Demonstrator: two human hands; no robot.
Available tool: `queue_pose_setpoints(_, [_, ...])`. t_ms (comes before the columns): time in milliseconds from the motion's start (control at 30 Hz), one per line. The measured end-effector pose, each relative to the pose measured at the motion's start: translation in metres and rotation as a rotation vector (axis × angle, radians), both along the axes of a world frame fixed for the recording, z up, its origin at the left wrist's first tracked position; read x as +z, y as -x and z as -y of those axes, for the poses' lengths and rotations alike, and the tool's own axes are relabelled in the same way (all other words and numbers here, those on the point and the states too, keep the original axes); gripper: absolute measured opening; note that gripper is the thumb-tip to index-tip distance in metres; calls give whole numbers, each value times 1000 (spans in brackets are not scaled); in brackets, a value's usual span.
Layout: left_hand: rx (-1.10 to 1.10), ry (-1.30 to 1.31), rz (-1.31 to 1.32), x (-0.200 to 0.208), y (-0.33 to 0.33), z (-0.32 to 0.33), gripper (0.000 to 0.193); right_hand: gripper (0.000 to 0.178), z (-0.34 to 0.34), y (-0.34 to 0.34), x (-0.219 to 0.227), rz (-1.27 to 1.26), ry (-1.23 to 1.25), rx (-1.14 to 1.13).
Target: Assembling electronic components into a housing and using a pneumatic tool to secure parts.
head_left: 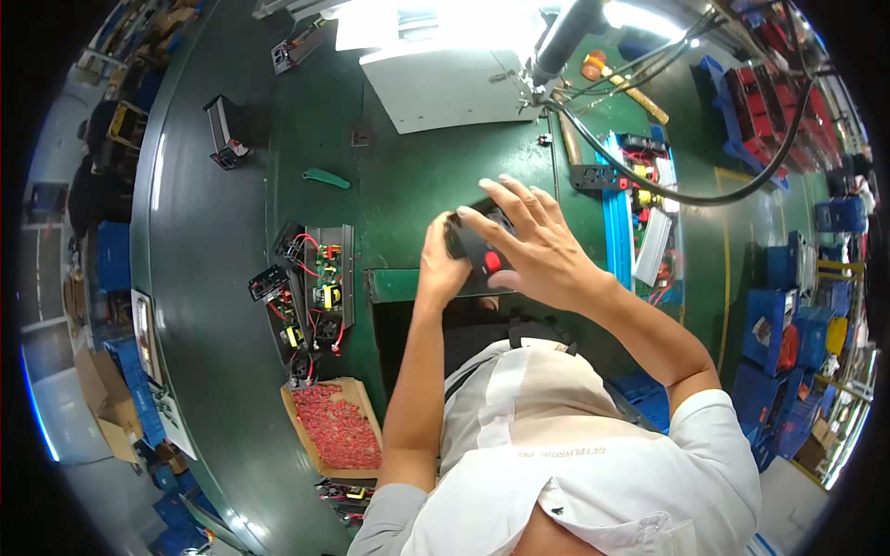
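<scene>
Under both sets of fingers lies the green workbench (436,176), bare beyond the fingertips, with a dark conveyor belt (199,278) running along it out past the left hand. Far beyond the fingertips, a pale grey sheet (445,88) rests under bright lamp glare. Out to the side of the right hand's knuckles: blue bins (783,324) stacked on the floor, well apart from the work. Nearer the person than the left wrist, a cardboard box of small red parts (336,428) sits at the bench edge. Off the left hand's outer side, open black chassis with circuit boards and red wiring (315,287), near but not touching. A thick black cable (705,190) loops beyond the right fingertips, coming from a hanging tool (561,46). Right hand (533,250): fingers spread and loosely extended, arched over the top of a black panel with a red button (477,250), fingertips resting at its far edge; not a firm clench. Left hand (443,264): fingers curled round the panel's near-left edge, gripping it. Panel held between both hands just above the bench's front lip, red button showing under the right palm. Small green handle (326,178) lies well beyond the left fingertips.
</scene>
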State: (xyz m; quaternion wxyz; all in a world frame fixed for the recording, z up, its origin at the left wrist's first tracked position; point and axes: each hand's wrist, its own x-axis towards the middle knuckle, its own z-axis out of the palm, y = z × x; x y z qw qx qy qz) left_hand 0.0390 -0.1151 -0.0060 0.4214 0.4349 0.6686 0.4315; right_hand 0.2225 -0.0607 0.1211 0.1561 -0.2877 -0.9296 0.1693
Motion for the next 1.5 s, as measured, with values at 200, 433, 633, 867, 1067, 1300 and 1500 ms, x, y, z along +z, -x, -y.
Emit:
queue_pose_setpoints(200, [139, -94, 8, -19, -14, 19, 61, 110, 5, -9, -13, 314, 143, 34])
queue_pose_setpoints(433, [66, -147, 6, -20, -10, 12, 63, 101, -3, -12, -35, 95, 54, 42])
queue_pose_setpoints(633, [29, -114, 84, -28, -2, 3, 70, 89, -18, -5, -43, -23, 42, 20])
queue_pose_setpoints(867, [-129, -207, 138, 8, 5, 4, 93, 88, -22, -9, -48, -102, 163, 0])
queue_pose_setpoints(1067, [-106, -190, 309, 3, 12, 2, 75, 84, -26, -6, -44, -85, 12, 90])
queue_pose_setpoints(1300, [-152, -322, -12, 8, 16, -21, 76, 66, -70, 1, -51, -173, 420, 52])
queue_pose_setpoints(1500, [-175, -149, 174, 8, 38, -55, 70, 65, -120, 28, -14, 159, 468, 176])
